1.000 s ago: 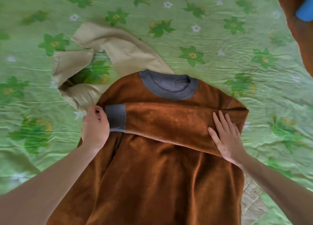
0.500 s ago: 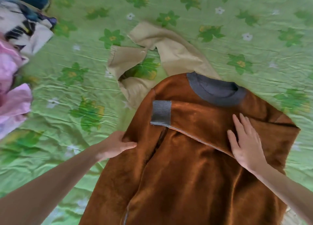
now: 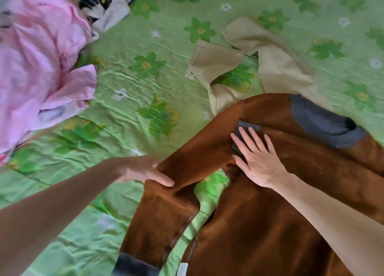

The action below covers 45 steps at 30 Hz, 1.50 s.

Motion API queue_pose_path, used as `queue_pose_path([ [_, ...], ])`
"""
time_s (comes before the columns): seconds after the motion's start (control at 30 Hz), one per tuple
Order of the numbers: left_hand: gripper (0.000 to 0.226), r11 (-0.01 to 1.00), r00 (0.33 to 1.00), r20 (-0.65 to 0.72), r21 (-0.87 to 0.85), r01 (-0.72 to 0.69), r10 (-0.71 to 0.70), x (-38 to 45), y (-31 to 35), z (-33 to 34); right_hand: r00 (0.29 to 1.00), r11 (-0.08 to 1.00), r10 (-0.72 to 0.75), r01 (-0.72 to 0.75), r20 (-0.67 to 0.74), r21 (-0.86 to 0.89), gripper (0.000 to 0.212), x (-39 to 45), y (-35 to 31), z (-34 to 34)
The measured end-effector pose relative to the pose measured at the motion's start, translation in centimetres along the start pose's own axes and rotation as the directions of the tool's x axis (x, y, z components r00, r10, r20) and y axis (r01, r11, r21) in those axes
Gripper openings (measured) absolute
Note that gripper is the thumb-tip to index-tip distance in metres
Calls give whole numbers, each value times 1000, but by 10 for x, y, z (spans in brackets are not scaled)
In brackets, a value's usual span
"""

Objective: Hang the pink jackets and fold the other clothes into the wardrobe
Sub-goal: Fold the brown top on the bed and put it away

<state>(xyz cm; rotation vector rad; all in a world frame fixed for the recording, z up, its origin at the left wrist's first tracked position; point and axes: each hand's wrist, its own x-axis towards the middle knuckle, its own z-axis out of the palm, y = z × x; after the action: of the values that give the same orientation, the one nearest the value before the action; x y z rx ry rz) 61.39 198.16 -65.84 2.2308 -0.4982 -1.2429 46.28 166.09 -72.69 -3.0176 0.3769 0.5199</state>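
Head view: brown sweater (image 3: 280, 223) spread on the bed (image 3: 128, 101), collar (image 3: 324, 126) beyond the right hand. Right sleeve already folded across the chest, its grey cuff (image 3: 247, 130) now pinned under the right hand (image 3: 257, 157): fingers straight and spread, pressing flat. A second ago that hand lay flat further right on the folded sleeve; since then shifted leftward onto the cuff. Left hand (image 3: 145, 171), which a second ago pinched at that same cuff and half a second ago reached open toward the sweater's left edge, now grips the left sleeve (image 3: 176, 192) at a fold, thumb on top, fingers curled beneath. Sleeve lifted clear of the body, bed showing through the gap between the two; its dark cuff (image 3: 135, 267) hanging near the forearm.

Meaning for the task, as a judgement: first sleeve fold done and held, second sleeve fold just begun; next, probably carrying the left sleeve across toward the right hand.

Beyond both hands, a beige garment (image 3: 249, 57) partly under the sweater's shoulder, unfolded. Far left of the left hand, pink jackets (image 3: 41, 57) heaped and not yet hung, with a patterned cloth (image 3: 106, 5) beyond them. Wardrobe not in view.
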Motion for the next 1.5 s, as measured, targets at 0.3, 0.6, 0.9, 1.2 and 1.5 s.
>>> queue_pose_path([
  [0.3,48,930,987,155,-357,89,-35,21,-32,-74,911,961,-253,276,-325,23,58,31,-69,-46],
  [0.6,44,996,996,84,-88,-21,28,12,-52,-129,930,918,-346,309,122,249,31,107,-148,-96],
  [0.9,32,966,953,297,-220,133,-63,-3,-110,-152,956,981,-82,128,-282,148,31,142,-142,-89],
  [1.2,59,922,950,55,-230,311,-307,-22,-172,-215,909,997,-9,42,-416,71,34,127,-165,-69],
  [1.5,52,915,944,-124,-313,255,-306,-31,-178,-191,864,878,-436,470,-251,94,60,82,-182,-12],
])
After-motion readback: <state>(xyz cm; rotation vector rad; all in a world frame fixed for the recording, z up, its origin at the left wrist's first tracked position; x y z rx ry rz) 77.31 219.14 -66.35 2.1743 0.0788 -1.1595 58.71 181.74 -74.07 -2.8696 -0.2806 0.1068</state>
